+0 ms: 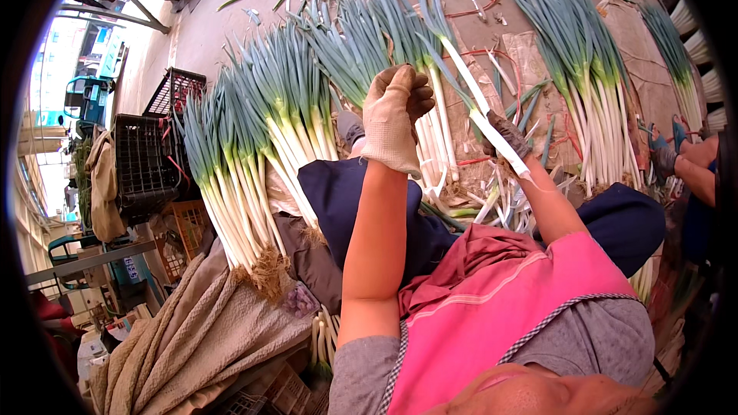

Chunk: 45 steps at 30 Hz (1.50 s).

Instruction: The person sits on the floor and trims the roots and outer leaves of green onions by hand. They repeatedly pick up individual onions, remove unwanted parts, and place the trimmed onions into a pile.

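My right hand [517, 136], in a soiled glove, grips a long green onion [466, 72] by its white stalk. Its blue-green leaves point away from me, and a thin loose strip hangs from the white end. My left hand [392, 108] is raised to the left of this stalk, apart from it, in a pale glove with dark, dirty fingers. Its fingers are curled in, and I see nothing between them. Beyond my left hand, a pile of green onions [369, 26] lies with its leaves away from me. Peeled skins and scraps [501, 199] litter the ground between my knees.
Bundled green onions [242, 184] lie at left, roots towards me, and another pile [594, 104] lies at right. Black plastic crates [147, 158] stand far left near a beige quilted cloth [213, 323]. A co-worker's gloved hand [665, 160] shows at the right edge. Red twine [516, 69] crosses the ground.
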Motion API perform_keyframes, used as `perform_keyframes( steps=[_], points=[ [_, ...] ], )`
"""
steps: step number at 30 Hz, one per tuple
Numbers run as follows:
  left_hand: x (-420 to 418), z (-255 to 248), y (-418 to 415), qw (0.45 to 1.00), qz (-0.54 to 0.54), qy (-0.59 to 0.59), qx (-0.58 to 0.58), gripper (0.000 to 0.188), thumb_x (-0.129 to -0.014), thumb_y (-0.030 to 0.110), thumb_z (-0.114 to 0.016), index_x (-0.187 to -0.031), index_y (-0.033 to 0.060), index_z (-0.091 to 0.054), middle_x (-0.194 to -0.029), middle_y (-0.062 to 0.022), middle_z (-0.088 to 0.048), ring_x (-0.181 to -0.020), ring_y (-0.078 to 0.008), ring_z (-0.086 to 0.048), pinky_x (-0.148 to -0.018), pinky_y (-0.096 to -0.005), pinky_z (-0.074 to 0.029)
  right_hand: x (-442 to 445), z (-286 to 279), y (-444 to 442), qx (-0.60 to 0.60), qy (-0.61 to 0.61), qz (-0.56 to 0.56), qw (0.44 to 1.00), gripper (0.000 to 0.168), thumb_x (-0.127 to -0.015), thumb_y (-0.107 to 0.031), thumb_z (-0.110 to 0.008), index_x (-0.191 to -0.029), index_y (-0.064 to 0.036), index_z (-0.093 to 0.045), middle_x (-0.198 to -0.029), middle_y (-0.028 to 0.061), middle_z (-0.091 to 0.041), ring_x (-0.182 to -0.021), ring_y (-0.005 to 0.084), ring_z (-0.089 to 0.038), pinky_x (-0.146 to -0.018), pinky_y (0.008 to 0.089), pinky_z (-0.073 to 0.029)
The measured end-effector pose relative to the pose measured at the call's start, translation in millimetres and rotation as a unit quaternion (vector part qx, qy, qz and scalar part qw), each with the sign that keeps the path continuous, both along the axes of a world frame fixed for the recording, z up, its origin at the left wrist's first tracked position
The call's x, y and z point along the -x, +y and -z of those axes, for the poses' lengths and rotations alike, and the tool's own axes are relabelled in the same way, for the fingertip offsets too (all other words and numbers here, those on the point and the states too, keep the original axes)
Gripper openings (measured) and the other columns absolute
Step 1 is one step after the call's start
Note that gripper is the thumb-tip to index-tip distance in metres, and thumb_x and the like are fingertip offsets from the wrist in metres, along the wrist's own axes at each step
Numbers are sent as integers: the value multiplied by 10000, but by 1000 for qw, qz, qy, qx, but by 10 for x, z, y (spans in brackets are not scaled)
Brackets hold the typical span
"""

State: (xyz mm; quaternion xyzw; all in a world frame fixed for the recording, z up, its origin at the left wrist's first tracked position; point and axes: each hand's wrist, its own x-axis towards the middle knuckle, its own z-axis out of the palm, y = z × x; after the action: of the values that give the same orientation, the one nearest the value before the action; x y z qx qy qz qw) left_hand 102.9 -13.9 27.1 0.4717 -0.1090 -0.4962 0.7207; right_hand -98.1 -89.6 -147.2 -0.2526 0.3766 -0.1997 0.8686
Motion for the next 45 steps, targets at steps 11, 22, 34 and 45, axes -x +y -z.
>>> perform_keyframes(
  steps=[11, 22, 34, 45],
  points=[
    [680, 568, -566, 974, 166, 153, 10, 192, -911, 214, -500, -972, 37, -457, -770, -79, -544, -659, -203, -562, -615, -351, -502, 921, -1006, 813, -84, -243, -118, 959, 339, -843, -279, -591, -1024, -6, -502, -495, 11, -421, -326, 96, -359, -321, 242, -266],
    [663, 527, -494, 998, -55, -17, 32, 266, -827, 160, -614, -918, 78, -377, -599, -18, -458, -434, -107, -437, -371, -249, -387, 780, -1233, 1069, 271, 265, -253, 890, 270, -741, -235, -623, -897, -17, -590, -693, 39, -565, -652, 137, -527, -598, 288, -428],
    [375, 331, -82, 994, -101, -1, -47, 228, -832, 183, -555, -954, 91, -386, -598, -19, -428, -353, -99, -353, -300, -266, -295, 719, -954, 1227, 571, 323, -179, 733, 356, -912, -331, -482, -837, -6, -609, -539, 111, -513, -458, 185, -467, -447, 328, -342],
    [-990, -743, 1266, 990, -110, -90, 22, 206, -840, 200, -610, -914, 81, -459, -630, 1, -452, -417, -56, -372, -338, -213, -308, 1046, -533, 1157, 367, 307, -249, 842, 187, -853, -227, -599, -924, -55, -617, -604, -12, -512, -496, 68, -472, -417, 232, -375]
  ],
)
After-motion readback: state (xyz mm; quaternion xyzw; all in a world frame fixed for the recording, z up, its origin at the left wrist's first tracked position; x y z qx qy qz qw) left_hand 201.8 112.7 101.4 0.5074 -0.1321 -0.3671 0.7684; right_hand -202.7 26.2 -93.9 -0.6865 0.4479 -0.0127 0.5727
